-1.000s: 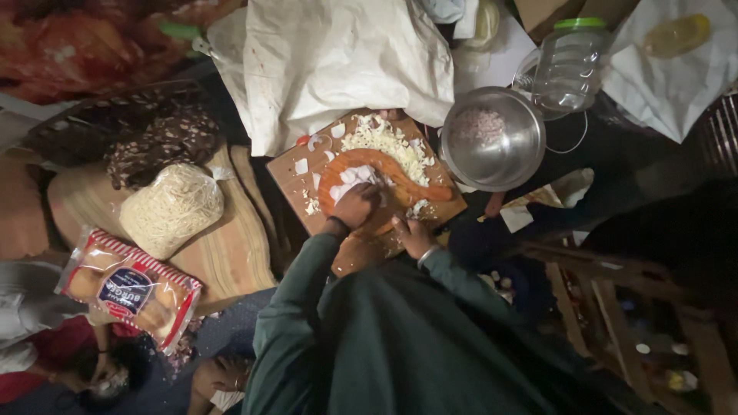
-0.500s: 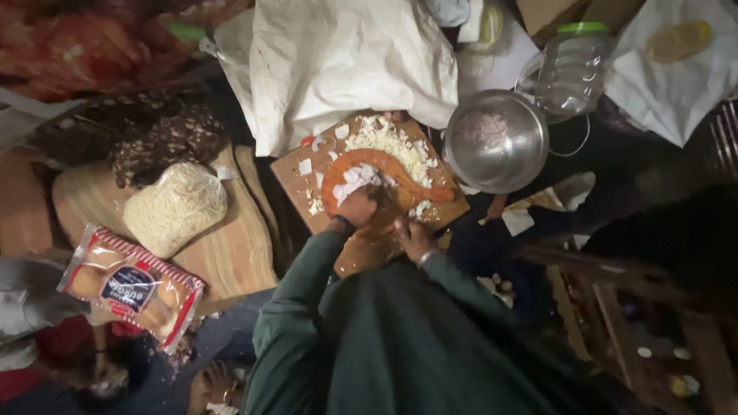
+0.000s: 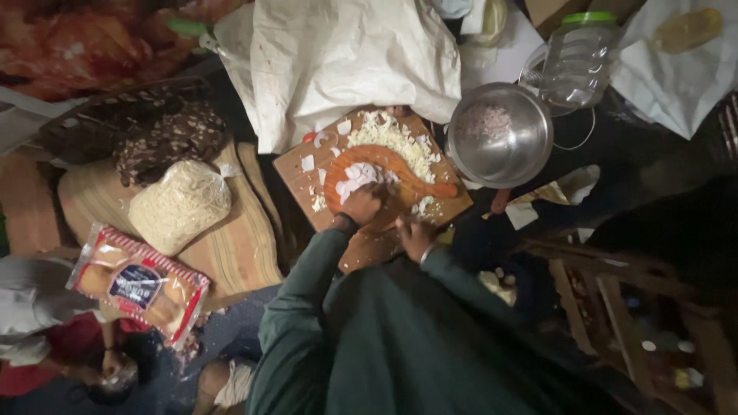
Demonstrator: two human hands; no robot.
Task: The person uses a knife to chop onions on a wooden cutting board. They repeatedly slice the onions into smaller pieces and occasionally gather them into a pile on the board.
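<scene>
on the board (image 3: 300, 180), pale chopped onion (image 3: 388, 138)

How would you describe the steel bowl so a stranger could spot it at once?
Start at the wooden cutting board covered with chopped white pieces. Just right of its far corner sits the steel bowl: round, shiny, with pinkish bits inside. The clear plastic jar behind it is see-through and green-lidded.

A steel bowl (image 3: 500, 134), bread packet (image 3: 138, 280), plastic jar (image 3: 573, 58).

Red-edged clear bread package (image 3: 138, 282) with dark label (image 3: 134, 286) lies lower left.
</scene>
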